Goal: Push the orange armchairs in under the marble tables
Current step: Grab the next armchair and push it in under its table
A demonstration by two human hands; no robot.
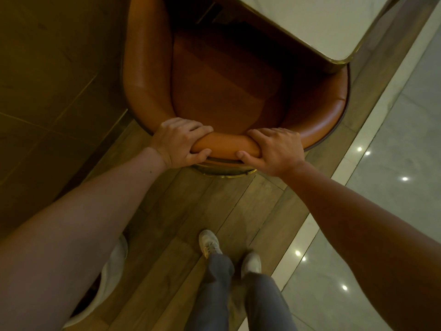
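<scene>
Because the orange armchair [226, 87] has a padded, curved back that gives a firm bar to push on, both hands clench its top roll side by side. The left hand [177, 142] wraps it with fingers over the inner face and thumb tucked under at the rear. The right hand [274, 151] mirrors it just beside, with a short stretch of bare leather between them. Beyond the grip the seat runs forward, and its far part sits beneath the marble table [310, 22], whose brass-edged corner overhangs the chair's right arm. The near half of the seat is uncovered, so I judge the push only partly done. Holding near the middle of the back should stop the chair turning as it slides. Directly under the grip a brass base ring [226, 172] shows on the wooden floor [191, 206]. Behind the grip, toward the person, two pale shoes [209, 242] stand below grey trousers. Out to the right of the grip lie glossy tiles [393, 139].
</scene>
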